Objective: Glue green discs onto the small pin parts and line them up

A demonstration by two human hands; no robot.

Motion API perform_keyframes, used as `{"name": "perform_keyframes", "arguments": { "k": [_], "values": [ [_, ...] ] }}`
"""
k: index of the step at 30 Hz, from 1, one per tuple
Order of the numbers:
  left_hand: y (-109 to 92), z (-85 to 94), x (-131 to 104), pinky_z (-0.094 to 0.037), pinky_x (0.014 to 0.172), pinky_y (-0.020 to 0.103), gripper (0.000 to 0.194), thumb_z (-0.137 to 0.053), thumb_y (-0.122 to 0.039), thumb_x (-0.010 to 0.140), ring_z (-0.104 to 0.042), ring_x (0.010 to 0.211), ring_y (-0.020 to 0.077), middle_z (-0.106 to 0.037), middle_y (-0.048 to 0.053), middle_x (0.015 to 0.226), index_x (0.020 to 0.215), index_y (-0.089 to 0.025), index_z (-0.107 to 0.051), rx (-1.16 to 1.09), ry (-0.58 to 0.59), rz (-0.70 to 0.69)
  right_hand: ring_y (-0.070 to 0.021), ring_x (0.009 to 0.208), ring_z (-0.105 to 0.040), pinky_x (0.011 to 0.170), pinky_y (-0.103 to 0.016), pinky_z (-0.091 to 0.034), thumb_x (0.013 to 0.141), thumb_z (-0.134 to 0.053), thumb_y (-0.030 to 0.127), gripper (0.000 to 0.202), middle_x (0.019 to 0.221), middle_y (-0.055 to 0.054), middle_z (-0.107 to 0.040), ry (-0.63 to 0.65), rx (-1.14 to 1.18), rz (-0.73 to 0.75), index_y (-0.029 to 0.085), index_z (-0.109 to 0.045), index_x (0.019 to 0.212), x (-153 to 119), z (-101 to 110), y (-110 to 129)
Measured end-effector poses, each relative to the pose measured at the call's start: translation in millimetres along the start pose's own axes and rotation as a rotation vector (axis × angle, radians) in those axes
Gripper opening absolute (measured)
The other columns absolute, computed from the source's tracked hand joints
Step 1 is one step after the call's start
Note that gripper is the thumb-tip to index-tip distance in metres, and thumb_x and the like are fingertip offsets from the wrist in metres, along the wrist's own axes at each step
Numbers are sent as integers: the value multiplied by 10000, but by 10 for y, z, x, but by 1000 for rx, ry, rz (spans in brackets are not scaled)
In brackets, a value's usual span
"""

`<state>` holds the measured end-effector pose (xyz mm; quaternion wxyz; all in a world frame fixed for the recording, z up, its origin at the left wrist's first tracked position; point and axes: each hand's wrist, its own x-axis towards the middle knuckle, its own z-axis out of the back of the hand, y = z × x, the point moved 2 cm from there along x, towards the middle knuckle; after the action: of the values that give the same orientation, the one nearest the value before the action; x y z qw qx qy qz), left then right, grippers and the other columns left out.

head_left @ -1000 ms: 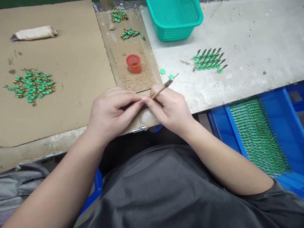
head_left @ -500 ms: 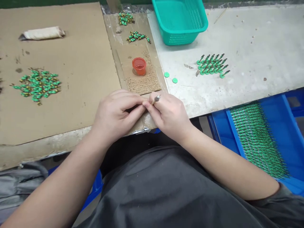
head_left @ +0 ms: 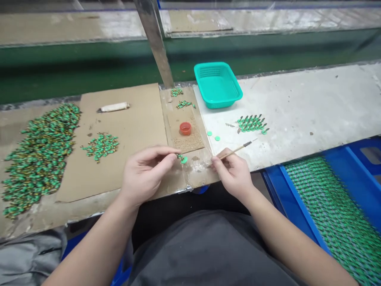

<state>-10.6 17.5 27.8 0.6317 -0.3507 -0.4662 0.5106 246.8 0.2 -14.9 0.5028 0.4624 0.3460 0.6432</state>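
Between the thumb and forefinger of my left hand (head_left: 147, 172) is a small green-and-dark figurine (head_left: 180, 157), its round green disc base (head_left: 184, 160) facing right. My right hand (head_left: 233, 172) pinches a thin wooden stick (head_left: 235, 151), which has a dark band and a fine point at its far end, slanting up to the right. The hands are apart, over the table's front edge. Just beyond them, a small red cup (head_left: 185, 128) stands on a speckled cardboard piece (head_left: 190, 145). Two loose green discs (head_left: 217, 138) lie to its right.
Rows of figurines on discs (head_left: 251, 124) stand on the right, near a teal basket (head_left: 218, 89). Figurine piles (head_left: 102, 147) and a wrapped roll (head_left: 114, 107) lie left, with a larger heap (head_left: 41, 155) farther left. A blue crate (head_left: 306, 206) holds many more below right.
My hands have moved apart, and the figurine on its disc now shows in my left fingers. The stick now points outward to the right. The view has tilted up.
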Motion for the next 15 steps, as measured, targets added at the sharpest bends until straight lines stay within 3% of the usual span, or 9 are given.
{"name": "perform_keyframes", "arguments": {
  "k": [4, 9, 15],
  "values": [
    [-235, 91, 35, -609, 534, 295, 138, -853, -418, 949, -728, 609, 176, -822, 43, 773, 907, -290, -884, -180, 81, 68, -224, 659, -762, 630, -347, -614, 1137, -640, 415, 331, 778, -27, -730, -11, 4, 42, 268, -659, 841, -7, -35, 27],
    [-441, 76, 37, -603, 538, 267, 280, -927, -555, 910, -716, 637, 168, -791, 65, 757, 867, -281, -889, -415, 196, 146, -226, 671, -770, 626, -338, -614, 1138, -642, 374, 308, 771, -29, -742, -9, -1, 96, 265, -683, 853, -18, -48, 27],
    [-573, 41, 16, -592, 637, 192, 263, -916, -510, 948, -709, 714, 128, -765, 51, 774, 895, -253, -901, -501, 246, 148, -173, 656, -730, 623, -273, -564, 1147, -615, 302, 304, 772, -19, -747, -7, -17, 137, 241, -690, 859, -26, -64, 31]
  ]
}}
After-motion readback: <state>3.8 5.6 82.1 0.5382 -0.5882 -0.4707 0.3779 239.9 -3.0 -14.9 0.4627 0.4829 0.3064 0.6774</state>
